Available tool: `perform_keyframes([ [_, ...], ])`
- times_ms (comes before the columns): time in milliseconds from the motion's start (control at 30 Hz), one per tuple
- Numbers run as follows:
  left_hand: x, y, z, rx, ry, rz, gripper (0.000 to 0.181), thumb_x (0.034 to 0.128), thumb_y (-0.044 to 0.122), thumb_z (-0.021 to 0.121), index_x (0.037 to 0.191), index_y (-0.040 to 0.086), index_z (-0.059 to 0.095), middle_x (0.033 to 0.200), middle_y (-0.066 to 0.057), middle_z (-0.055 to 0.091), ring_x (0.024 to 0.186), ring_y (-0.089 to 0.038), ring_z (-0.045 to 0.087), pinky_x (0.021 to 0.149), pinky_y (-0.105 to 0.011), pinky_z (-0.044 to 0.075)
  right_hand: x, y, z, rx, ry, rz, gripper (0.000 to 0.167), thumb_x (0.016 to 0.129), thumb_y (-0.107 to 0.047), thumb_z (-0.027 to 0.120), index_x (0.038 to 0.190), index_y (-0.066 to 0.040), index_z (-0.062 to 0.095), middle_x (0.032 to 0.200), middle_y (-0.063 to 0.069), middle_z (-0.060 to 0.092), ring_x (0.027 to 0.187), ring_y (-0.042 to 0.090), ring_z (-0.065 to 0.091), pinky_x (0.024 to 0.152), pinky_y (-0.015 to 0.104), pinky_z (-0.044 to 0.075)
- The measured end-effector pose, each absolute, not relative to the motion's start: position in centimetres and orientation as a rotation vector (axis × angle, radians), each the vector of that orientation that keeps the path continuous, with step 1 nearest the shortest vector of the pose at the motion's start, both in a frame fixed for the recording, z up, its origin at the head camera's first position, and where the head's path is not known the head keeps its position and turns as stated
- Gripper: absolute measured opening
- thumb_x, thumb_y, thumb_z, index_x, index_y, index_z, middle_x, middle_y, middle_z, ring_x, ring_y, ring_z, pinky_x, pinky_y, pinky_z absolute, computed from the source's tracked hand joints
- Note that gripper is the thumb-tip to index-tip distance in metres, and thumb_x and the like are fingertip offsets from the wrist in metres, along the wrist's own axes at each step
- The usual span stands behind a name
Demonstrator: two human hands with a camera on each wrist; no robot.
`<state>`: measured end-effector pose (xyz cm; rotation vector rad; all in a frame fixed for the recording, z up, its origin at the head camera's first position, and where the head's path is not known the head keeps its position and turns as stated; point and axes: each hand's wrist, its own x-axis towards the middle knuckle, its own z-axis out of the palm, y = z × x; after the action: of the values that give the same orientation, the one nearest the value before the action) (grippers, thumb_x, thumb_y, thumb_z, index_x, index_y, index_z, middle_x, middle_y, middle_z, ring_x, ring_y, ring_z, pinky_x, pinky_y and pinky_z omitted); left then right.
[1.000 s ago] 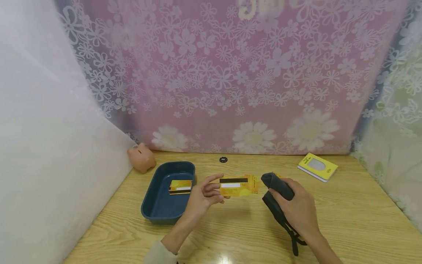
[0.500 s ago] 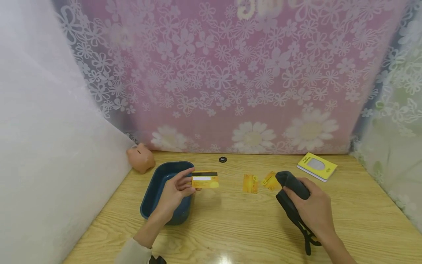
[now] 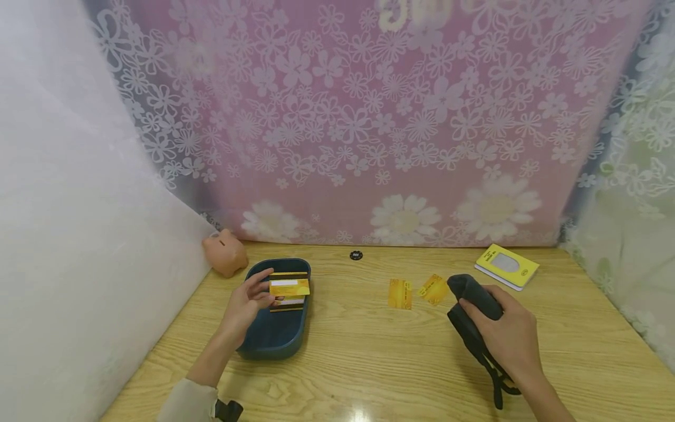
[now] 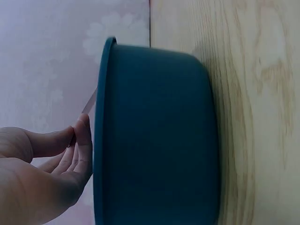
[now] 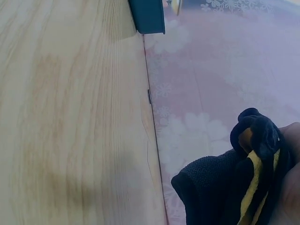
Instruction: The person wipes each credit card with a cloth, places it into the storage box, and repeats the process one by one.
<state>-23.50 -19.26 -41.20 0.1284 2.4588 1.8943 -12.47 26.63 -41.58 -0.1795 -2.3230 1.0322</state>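
Though judged only partway done, with one card (image 3: 287, 307) lying in the blue tray (image 3: 274, 352) below the left hand (image 3: 241, 310), noted a yellow card (image 3: 289, 287) pinched between that hand's thumb and fingers above the tray, not yet released. Found a dark cloth pouch (image 3: 477, 300) gripped in curled fingers of the right hand (image 3: 510, 329), and two more cards (image 3: 401, 293) flat on the desk (image 3: 369, 351) to that hand's left, apparently left to handle. Read a likely "100" on the black chip (image 3: 355, 255) beyond and between both hands; could not make out print on cards or yellow booklet (image 3: 507, 266) beyond the right hand.
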Motion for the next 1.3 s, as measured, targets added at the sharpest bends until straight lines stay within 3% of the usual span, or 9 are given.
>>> perform_keyframes([
  [167, -24.1, -20.4, -42.0, 0.084, 2.520, 1.817, 0.063, 0.0999, -0.008, 0.059, 0.158, 0.010, 0.044, 0.150, -0.027, 0.050, 0.126, -0.040, 0.061, 0.115, -0.059, 0.042, -12.5, 26.6, -41.5, -0.179, -2.321, 1.029, 0.037, 0.092, -0.029, 0.082, 0.119, -0.006, 0.073, 0.104, 0.022, 0.074, 0.076, 0.029, 0.071, 0.052, 0.024, 0.052],
  [367, -24.7, -20.6, -43.1, 0.084, 2.551, 1.763, 0.062, 0.0979, -0.011, 0.055, 0.157, 0.002, 0.042, 0.146, -0.034, 0.050, 0.102, -0.035, 0.071, 0.103, -0.054, 0.053, -12.4, 26.5, -41.5, -0.188, -2.332, 1.031, 0.039, 0.093, -0.032, 0.081, 0.120, -0.006, 0.072, 0.105, 0.022, 0.074, 0.077, 0.031, 0.071, 0.052, 0.024, 0.053],
  [500, -25.2, -20.2, -43.8, 0.101, 2.559, 1.728, 0.063, 0.0960, -0.014, 0.055, 0.157, -0.001, 0.042, 0.146, -0.038, 0.047, 0.098, -0.032, 0.074, 0.092, -0.046, 0.060, -12.4, 26.3, -41.5, -0.193, -2.346, 1.040, 0.040, 0.093, -0.035, 0.080, 0.121, -0.007, 0.072, 0.107, 0.023, 0.074, 0.079, 0.033, 0.072, 0.052, 0.025, 0.053],
  [933, -25.9, -19.2, -44.3, 0.062, 2.659, 1.613, 0.056, 0.1000, -0.009, 0.055, 0.154, -0.002, 0.046, 0.145, -0.036, 0.052, 0.096, -0.030, 0.075, 0.086, -0.041, 0.062, -12.5, 26.3, -41.3, -0.196, -2.341, 1.059, 0.040, 0.094, -0.035, 0.080, 0.122, -0.008, 0.072, 0.107, 0.023, 0.074, 0.079, 0.032, 0.072, 0.052, 0.025, 0.054],
  [1133, -26.0, -19.4, -44.6, 0.019, 2.666, 1.566, 0.050, 0.1041, 0.002, 0.058, 0.153, -0.002, 0.049, 0.143, -0.030, 0.057, 0.105, -0.034, 0.071, 0.093, -0.045, 0.059, -12.5, 26.3, -41.3, -0.199, -2.344, 1.059, 0.041, 0.093, -0.036, 0.080, 0.121, -0.008, 0.072, 0.108, 0.023, 0.074, 0.081, 0.034, 0.072, 0.053, 0.024, 0.053],
  [1300, -26.1, -19.3, -44.6, 0.010, 2.645, 1.557, 0.050, 0.1061, 0.010, 0.059, 0.154, 0.000, 0.048, 0.148, -0.026, 0.055, 0.125, -0.038, 0.062, 0.105, -0.051, 0.052, -12.4, 26.2, -41.3, -0.206, -2.348, 1.043, 0.039, 0.093, -0.036, 0.080, 0.120, -0.008, 0.072, 0.106, 0.022, 0.074, 0.080, 0.031, 0.072, 0.053, 0.025, 0.053],
])
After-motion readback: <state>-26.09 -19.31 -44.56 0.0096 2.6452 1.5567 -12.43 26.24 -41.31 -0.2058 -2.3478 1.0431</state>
